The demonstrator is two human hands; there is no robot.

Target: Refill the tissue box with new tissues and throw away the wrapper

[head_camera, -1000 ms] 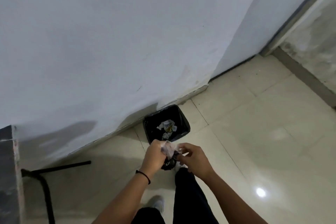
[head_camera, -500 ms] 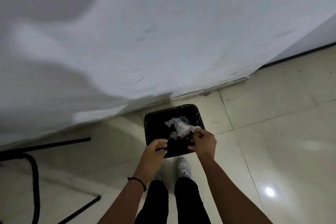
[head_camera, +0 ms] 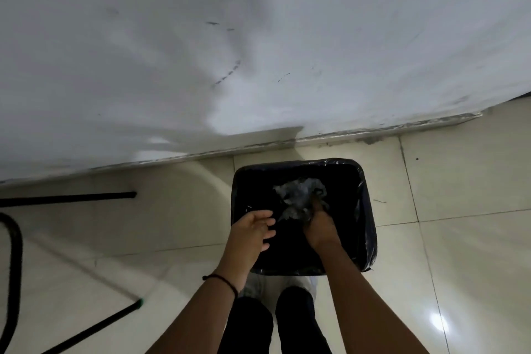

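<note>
A black bin (head_camera: 368, 210) lined with a black bag stands on the tiled floor against the wall, straight below me. Crumpled, pale, see-through wrapper material (head_camera: 296, 195) lies in the bin's dark middle. My right hand (head_camera: 320, 228) reaches down inside the bin with its fingertips closed on the near edge of the wrapper. My left hand (head_camera: 253, 227) hovers over the bin's left near rim, fingers apart, holding nothing. A thin black band sits on my left wrist. The tissue box is out of sight.
A white scuffed wall (head_camera: 258, 52) rises right behind the bin. Black metal furniture legs (head_camera: 86, 196) and a curved black tube (head_camera: 14, 250) lie at the left. My shoes (head_camera: 301, 286) and dark trousers are just in front of the bin. Pale tiles stretch to the right.
I have leaned closer over the bin. My right hand has gone down into it with the wrapper. My left hand has opened and come off the wrapper.
</note>
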